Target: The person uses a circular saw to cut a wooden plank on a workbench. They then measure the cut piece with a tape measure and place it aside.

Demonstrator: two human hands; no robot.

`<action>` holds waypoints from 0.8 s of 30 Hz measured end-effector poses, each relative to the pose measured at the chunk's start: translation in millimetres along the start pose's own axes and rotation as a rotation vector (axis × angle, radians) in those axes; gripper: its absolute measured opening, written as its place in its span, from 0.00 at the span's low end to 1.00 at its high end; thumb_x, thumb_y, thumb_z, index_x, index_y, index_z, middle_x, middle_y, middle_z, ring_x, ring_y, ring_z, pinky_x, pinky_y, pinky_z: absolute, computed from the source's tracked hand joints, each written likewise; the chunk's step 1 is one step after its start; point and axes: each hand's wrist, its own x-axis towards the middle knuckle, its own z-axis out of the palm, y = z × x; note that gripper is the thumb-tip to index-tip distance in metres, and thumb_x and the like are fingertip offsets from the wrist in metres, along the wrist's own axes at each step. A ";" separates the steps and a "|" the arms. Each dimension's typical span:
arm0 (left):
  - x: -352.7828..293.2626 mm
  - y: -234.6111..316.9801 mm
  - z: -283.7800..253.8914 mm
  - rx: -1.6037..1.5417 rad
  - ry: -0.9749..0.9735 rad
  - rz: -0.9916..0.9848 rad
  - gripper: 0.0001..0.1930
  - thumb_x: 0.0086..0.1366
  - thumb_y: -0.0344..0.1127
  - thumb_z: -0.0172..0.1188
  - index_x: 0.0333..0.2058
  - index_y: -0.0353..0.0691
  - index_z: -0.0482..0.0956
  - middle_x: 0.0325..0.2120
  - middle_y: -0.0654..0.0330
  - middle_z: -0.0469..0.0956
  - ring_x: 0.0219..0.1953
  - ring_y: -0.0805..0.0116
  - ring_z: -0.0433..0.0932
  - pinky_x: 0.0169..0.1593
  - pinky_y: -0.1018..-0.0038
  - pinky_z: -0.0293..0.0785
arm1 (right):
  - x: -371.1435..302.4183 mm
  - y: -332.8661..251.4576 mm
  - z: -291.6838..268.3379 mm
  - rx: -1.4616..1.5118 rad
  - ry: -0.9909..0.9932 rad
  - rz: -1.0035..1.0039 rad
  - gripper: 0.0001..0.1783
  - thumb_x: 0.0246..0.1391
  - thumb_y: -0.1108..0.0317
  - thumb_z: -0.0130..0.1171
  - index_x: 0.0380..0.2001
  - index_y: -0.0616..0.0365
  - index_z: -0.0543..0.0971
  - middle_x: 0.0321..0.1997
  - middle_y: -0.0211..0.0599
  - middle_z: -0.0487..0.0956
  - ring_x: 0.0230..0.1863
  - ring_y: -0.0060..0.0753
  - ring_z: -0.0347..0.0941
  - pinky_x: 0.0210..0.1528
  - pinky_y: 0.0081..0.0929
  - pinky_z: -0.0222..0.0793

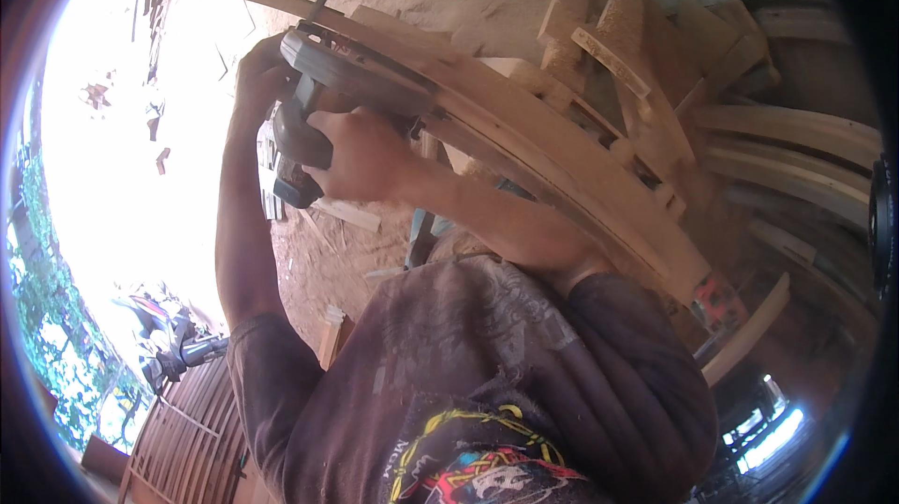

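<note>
A grey and black handheld power tool (361, 73) lies along the left part of a long curved wooden piece (552, 143). My right hand (361, 153) is wrapped round the tool's handle, and a dark block sits at the handle's lower end. Its exact kind is hard to make out. My left hand (265, 73) is curled in close against the tool's left end, beside the wood. Most of its fingers are hidden, so what it grips does not show. A thin dark bar (323, 3) sticks up near that end.
Sawdust-covered boards (613, 64) are piled beyond the work to the right. More curved wooden lengths (787, 134) lie at far right. Offcuts (346, 214) are scattered on the dusty ground (314, 270). At lower left are a slatted wooden piece (187, 429) and a parked motorbike (178, 345).
</note>
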 end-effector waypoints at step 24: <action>-97.1 60.9 85.4 -0.134 0.273 0.292 0.25 0.73 0.32 0.66 0.67 0.40 0.77 0.60 0.53 0.82 0.61 0.60 0.82 0.67 0.61 0.78 | -167.6 -65.3 -216.1 0.954 0.367 0.278 0.15 0.73 0.64 0.63 0.52 0.65 0.82 0.22 0.18 0.62 0.21 0.16 0.61 0.27 0.23 0.63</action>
